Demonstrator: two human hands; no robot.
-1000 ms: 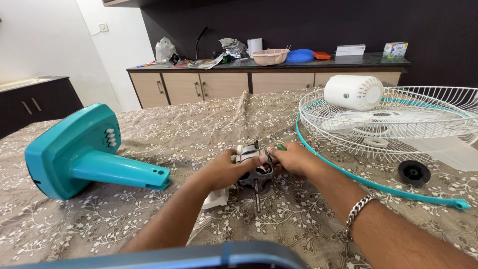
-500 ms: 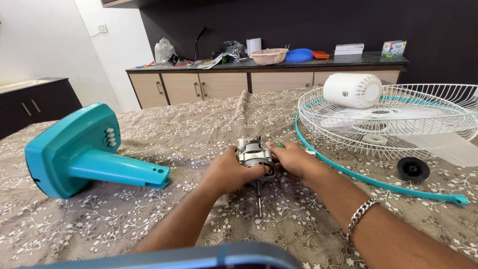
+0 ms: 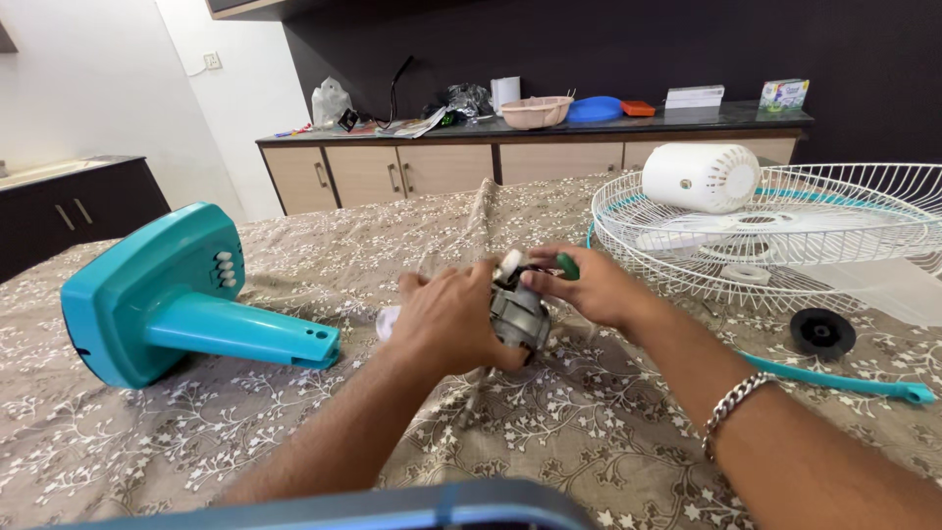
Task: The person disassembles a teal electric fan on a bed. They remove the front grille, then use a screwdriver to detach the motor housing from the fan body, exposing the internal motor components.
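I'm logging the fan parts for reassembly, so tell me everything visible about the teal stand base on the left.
The teal plastic fan base with its tubular neck lies tipped on its side on the floral brown tablecloth, left of both hands. Its broad, rounded-rectangular foot faces left; the neck points right and ends with small holes. A row of white push buttons sits on its face. Nothing but the cloth touches it.

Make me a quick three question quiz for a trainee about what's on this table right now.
1. True or false: both hands grip the motor.
2. Which lies on the wire grille? A white housing; B teal base; C black cap.
3. What is on the right wrist?

Key
1. True: left hand and right hand hold it.
2. A.
3. A metal bracelet.
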